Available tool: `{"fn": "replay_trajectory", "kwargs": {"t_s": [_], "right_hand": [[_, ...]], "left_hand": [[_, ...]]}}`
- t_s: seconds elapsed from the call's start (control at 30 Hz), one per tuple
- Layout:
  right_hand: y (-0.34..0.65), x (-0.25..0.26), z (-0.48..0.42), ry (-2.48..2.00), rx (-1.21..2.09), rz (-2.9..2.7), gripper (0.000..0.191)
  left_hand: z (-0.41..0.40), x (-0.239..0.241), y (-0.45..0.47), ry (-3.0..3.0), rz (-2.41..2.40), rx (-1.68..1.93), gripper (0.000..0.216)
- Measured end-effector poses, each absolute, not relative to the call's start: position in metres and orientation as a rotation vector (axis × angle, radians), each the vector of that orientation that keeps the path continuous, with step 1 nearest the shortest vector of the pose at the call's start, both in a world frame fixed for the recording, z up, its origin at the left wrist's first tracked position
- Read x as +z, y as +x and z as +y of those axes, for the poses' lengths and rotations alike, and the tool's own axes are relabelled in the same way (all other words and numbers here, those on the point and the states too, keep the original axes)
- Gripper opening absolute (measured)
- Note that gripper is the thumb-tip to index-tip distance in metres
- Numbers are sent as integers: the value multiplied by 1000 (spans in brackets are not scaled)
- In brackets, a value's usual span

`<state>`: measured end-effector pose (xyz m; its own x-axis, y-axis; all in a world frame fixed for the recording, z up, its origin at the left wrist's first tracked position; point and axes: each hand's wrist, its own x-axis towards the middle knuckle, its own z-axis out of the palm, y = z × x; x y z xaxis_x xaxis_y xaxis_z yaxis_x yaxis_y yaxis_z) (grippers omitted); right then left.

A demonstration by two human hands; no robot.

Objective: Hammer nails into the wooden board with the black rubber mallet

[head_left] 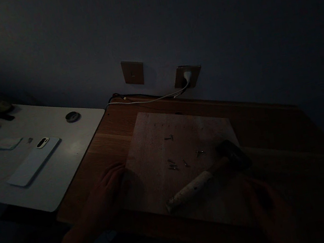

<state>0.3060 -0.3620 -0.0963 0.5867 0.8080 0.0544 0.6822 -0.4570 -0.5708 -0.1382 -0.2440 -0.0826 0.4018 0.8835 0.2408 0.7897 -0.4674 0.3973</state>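
A pale wooden board (151, 152) lies on the brown wooden table, with several small screws or nails (173, 166) scattered on it. A hammer (192, 189) with a dark head and a worn, light handle rests across its lower right part. My left hand (112, 188) lies at the board's left edge, fingers loosely stretched and touching or close to it. Beside the right edge, below the hammer head, is my right hand (267, 203), dim and blurred, its thumb and fingers apart. Neither hand is on the hammer. A row of small marks runs along the board's far side.
To the left, a white table (63, 163) carries a light phone (35, 161), a round dark roll or lid (72, 116) and other items. Against the wall, a white cable (152, 99) runs to a plugged socket (187, 76). The room is very dark.
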Motion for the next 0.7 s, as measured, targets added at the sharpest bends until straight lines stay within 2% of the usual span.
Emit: {"fn": "replay_trajectory", "kwargs": {"t_s": [0.13,0.37,0.53,0.7], "right_hand": [[294,-89,-358,-2245,244,-1163,72],[257,-72,-325,-2097,440,-1158,77],[240,-61,-299,-2109,622,-1301,64],[229,-59,-283,-2116,556,-1243,61]], "left_hand": [[-243,-81,-138,2494,1458,673,35],[-229,-65,-127,2549,1295,708,31],[-182,-46,-88,2676,1105,500,27],[-128,-34,-32,2695,1033,215,25]]}}
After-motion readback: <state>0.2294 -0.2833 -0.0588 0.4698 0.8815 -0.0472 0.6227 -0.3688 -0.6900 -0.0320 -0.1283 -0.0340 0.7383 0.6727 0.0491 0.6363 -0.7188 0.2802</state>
